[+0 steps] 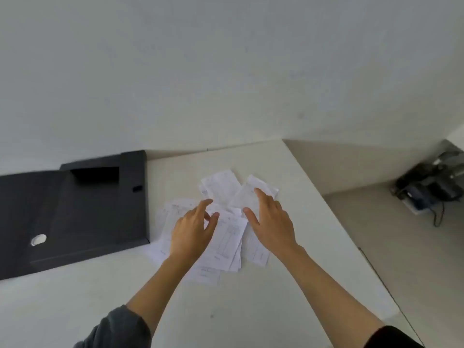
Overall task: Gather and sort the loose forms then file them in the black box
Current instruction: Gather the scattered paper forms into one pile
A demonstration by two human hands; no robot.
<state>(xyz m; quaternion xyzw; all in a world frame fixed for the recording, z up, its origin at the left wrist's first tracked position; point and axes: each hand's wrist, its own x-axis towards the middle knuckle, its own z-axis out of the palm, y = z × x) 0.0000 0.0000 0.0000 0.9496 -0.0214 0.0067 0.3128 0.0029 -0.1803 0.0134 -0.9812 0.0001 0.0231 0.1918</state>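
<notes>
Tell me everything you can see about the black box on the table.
The black box looks like matte dark card or plastic, lying flat at the left of the white table, back against the wall. Its top has a rectangular recess, a small oval slot and a round hole showing white. Its near right corner overlaps or meets the loose forms. Neither hand touches it.

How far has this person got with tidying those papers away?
Barely started. Nothing looks filed: the forms lie scattered on the table beside the black box. The left hand and right hand rest open on the pile. Sorting and filing remain.
</notes>
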